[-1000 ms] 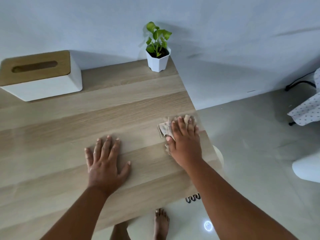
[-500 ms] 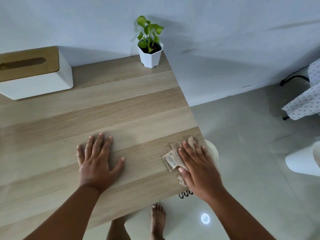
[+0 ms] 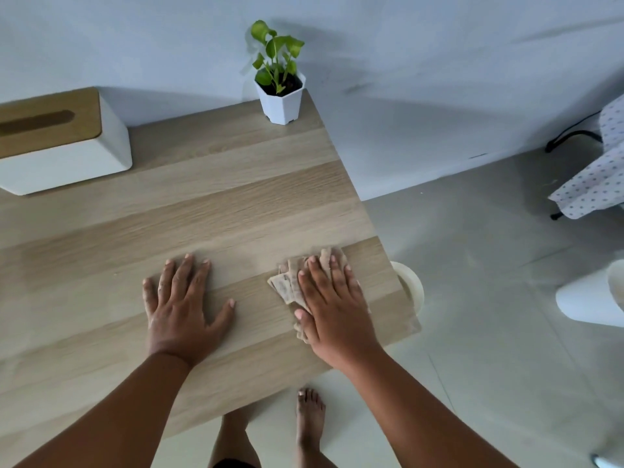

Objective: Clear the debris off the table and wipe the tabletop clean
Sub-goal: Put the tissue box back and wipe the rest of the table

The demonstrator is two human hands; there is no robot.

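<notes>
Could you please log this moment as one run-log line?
left hand flat on table | right hand presses cloth | wiping

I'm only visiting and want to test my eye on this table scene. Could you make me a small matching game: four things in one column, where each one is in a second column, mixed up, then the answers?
Things
1. potted plant
2. tissue box
3. cloth
4. left hand

Places
A. flat on bare wood, holding nothing
B. far left of the table, by the wall
C. far right corner of the table
D. pressed under the right hand, near the right edge

Pairs: 1-C, 2-B, 3-D, 4-A
</notes>
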